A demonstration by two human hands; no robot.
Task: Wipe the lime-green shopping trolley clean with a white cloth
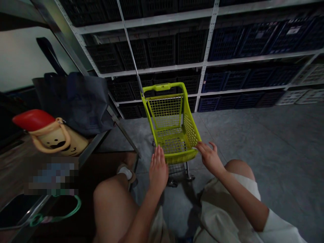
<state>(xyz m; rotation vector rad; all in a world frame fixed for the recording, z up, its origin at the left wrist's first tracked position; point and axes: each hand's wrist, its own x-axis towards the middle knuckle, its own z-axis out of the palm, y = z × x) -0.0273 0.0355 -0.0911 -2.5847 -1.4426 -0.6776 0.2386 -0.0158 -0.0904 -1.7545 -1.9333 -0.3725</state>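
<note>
A small lime-green shopping cart (187, 125) stands between my knees, its plastic mesh basket facing up and a few objects' worth of bare grid showing inside. My left hand (159, 170) lies against the basket's near left corner with the fingers stretched out straight. At the near right corner, my right hand (210, 159) has its fingers bent over the rim, with one finger raised. A small white bit shows by those fingertips, too small to name. A long metal pole (129, 40) rises from the cart's far left corner.
White metal shelving (206, 50) with black crates (160, 50) and blue crates (226, 42) runs along the back. On the left, a table holds a dark tote bag (86, 101), a red-topped smiling-face bag (54, 133), a phone (16, 207) and a green cord (76, 207).
</note>
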